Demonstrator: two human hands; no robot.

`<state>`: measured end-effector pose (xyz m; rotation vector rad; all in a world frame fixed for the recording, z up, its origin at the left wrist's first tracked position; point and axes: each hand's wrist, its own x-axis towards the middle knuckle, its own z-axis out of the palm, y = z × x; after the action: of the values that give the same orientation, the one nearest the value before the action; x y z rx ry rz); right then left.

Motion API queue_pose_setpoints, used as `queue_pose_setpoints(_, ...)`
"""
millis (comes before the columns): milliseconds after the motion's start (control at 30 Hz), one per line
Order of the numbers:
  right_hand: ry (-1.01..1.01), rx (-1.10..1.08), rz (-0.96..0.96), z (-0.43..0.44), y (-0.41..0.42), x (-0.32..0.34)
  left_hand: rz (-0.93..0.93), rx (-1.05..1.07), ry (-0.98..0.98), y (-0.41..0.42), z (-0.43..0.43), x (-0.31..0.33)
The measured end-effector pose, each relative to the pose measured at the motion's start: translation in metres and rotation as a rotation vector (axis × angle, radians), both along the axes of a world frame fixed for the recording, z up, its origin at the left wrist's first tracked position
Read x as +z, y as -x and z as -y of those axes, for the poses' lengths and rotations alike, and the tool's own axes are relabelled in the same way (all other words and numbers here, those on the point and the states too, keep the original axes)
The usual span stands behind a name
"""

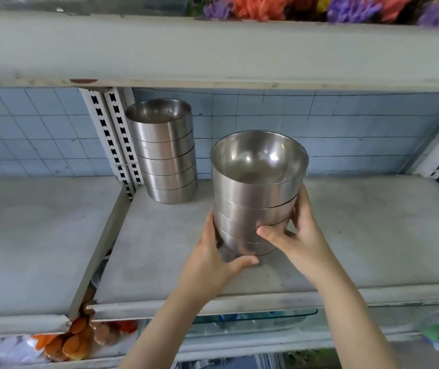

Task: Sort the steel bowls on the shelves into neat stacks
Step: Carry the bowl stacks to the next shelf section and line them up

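Note:
A stack of several steel bowls (255,198) is in the middle of the grey shelf board (372,235). My left hand (213,257) grips its lower left side, thumb curled under the front. My right hand (293,233) grips the right side, thumb across the front and fingers behind. I cannot tell whether the stack's base touches the board. A second neat stack of several steel bowls (166,153) stands upright at the back left, against the tiled wall.
A slotted white upright (112,139) divides this shelf from the lower grey board (32,235) on the left. The shelf above (213,49) hangs close overhead, with colourful dusters (319,6) on it. Below are a glass dish (253,316) and bagged orange items (72,342).

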<state>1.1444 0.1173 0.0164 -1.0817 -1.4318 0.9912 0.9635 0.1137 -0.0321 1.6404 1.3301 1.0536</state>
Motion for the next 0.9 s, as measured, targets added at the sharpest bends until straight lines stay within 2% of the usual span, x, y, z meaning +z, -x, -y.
queue_pose_setpoints(333, -0.045, -0.072, 0.081, -0.078, -0.011, -0.001, -0.076, 0.022, 0.036, -0.014, -0.076, 0.003)
queue_pose_setpoints(667, -0.014, -0.039, 0.099, -0.141, -0.017, -0.008, -0.078, 0.083, 0.085, -0.023, -0.132, -0.006)
queue_pose_setpoints(900, 0.001, -0.049, 0.218, -0.165, -0.023, -0.004, -0.123, 0.107, 0.134, -0.028, -0.160, -0.006)
